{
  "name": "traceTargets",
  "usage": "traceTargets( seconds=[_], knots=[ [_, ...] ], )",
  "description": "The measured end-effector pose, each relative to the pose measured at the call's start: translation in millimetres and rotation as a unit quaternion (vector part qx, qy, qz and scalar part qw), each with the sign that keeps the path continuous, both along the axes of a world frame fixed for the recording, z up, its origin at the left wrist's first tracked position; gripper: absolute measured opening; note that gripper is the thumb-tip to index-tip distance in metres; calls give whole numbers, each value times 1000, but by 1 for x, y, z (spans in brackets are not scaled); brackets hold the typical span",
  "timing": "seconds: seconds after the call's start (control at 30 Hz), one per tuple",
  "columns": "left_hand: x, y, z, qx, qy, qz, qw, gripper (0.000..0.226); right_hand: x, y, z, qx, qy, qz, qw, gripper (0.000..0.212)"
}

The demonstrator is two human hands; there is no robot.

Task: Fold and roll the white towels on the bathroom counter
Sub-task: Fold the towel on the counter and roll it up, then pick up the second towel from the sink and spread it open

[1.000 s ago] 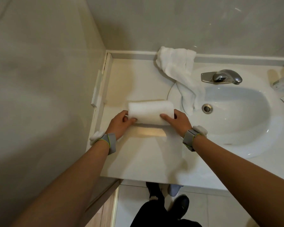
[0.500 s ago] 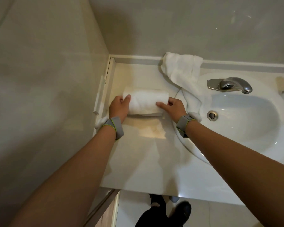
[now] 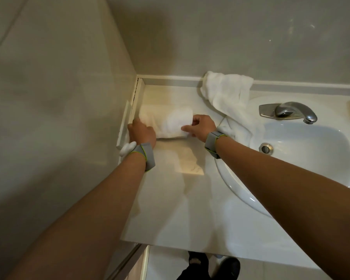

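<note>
A rolled white towel [image 3: 166, 122] lies on the white bathroom counter [image 3: 170, 199], close to the left wall strip. My left hand [image 3: 141, 132] grips its left end, against the wall. My right hand [image 3: 201, 126] holds its right end with the fingers on the roll. A second white towel [image 3: 226, 96] lies loose and crumpled at the back of the counter, draped over the rim into the sink.
The white sink basin [image 3: 303, 158] with a metal drain [image 3: 266, 148] fills the right side. A chrome faucet [image 3: 289, 112] stands behind it. Tiled walls close in the left and back. The counter's front edge runs near the bottom, with the floor below.
Both hands have slid the rolled towel away from me and to the left, from mid-counter toward the back left corner by the wall.
</note>
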State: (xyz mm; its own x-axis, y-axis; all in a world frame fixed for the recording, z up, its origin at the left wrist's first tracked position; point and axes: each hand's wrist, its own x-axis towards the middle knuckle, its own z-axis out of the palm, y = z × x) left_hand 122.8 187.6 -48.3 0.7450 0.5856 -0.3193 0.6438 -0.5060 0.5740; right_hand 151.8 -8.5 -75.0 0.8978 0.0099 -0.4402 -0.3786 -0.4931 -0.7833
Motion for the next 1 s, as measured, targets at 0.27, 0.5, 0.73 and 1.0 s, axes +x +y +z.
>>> traceTargets(
  seconds=[0.27, 0.5, 0.73, 1.0],
  knots=[
    [-30, -34, 15, 38, -181, -24, 982, 76, 15, -77, 19, -352, -177, -35, 918, 75],
    [-47, -69, 15, -39, -192, -134, 971, 74, 10, -120, 3, -327, -90, -33, 940, 24],
    [-50, -113, 27, 29, -185, -400, 897, 88, -30, -101, 34, -306, -214, -9, 928, 19],
    [-24, -166, 64, 134, -212, -508, 824, 36, -87, -117, 80, -215, -281, 122, 927, 35]
  ],
)
